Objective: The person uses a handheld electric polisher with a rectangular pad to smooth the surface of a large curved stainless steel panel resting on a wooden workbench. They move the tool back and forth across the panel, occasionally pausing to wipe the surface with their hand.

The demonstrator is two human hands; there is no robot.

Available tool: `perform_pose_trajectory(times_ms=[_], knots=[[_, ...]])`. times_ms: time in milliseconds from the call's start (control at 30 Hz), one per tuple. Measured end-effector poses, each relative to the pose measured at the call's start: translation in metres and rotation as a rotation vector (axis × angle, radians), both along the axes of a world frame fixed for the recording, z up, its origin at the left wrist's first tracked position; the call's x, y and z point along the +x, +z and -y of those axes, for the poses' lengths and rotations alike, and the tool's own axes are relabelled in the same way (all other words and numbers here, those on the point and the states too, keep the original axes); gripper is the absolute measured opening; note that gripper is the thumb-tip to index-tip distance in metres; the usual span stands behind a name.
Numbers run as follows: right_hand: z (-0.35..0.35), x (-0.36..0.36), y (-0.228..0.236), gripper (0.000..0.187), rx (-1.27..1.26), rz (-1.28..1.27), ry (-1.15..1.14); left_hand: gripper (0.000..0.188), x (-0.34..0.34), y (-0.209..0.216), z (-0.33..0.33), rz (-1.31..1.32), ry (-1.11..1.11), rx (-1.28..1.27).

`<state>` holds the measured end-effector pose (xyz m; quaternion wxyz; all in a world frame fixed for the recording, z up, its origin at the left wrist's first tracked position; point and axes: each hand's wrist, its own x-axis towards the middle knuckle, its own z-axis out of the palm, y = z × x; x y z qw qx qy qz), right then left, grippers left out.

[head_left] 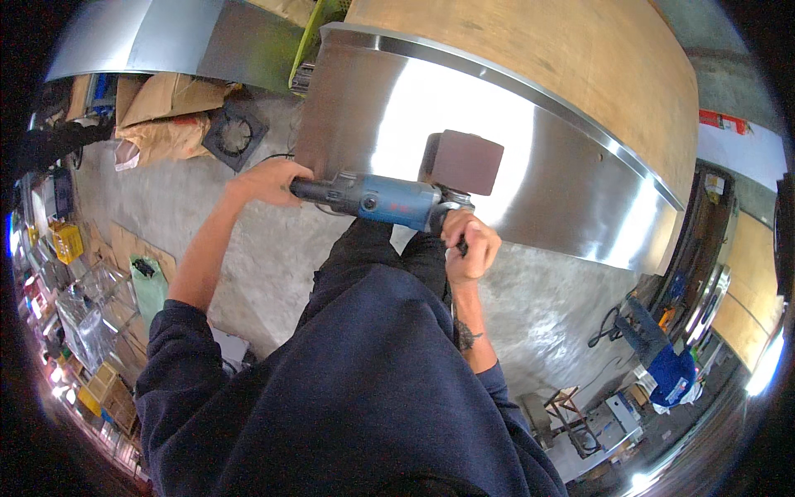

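Head cam: both hands are on a blue power tool [393, 201], held roughly sideways just in front of the person's legs. Left hand [269, 184] has its fingers curled around the black rear end, though they're partly hidden from up here. Right hand [472, 243] is wrapped tight around the front handle, fingers folded right over it. Past that end there's a brown abrasive drum [469, 164] over a shiny steel panel [348, 108]; can't tell if they're actually touching. Behind the panel's raised edge is a wooden table [530, 41], with grey floor [530, 306] below.
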<state>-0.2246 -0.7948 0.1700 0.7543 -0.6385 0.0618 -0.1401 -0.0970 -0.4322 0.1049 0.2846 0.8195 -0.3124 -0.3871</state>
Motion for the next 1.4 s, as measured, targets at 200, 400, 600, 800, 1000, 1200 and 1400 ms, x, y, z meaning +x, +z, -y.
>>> perform_pose_trajectory(times_ms=[200, 400, 600, 800, 1000, 1200, 1400], knots=[[-0.044, 0.012, -0.005, 0.044, -0.009, 0.011, 0.063, 0.047, 0.008, 0.006, -0.049, -0.057, 0.046, 0.105], [-0.085, 0.024, -0.002, 0.046, -0.016, 0.001, 0.142, 0.047, 0.011, 0.02, -0.096, -0.063, 0.058, 0.21], [-0.123, 0.031, -0.008, 0.043, 0.018, 0.054, 0.184, 0.049, 0.025, 0.036, -0.141, -0.135, 0.055, 0.309], [-0.153, 0.038, -0.007, 0.046, 0.023, 0.029, 0.232, 0.051, 0.026, 0.053, -0.168, -0.113, 0.104, 0.383], [-0.176, 0.046, -0.004, 0.045, 0.02, -0.011, 0.272, 0.055, 0.027, 0.05, -0.2, -0.078, 0.12, 0.312], [-0.207, 0.056, -0.001, 0.041, -0.005, -0.018, 0.331, 0.06, 0.031, 0.071, -0.223, -0.189, 0.206, 0.58], [-0.248, 0.069, 0.003, 0.048, 0.016, -0.039, 0.36, 0.047, 0.03, 0.062, -0.282, 0.007, 0.157, 0.48]])
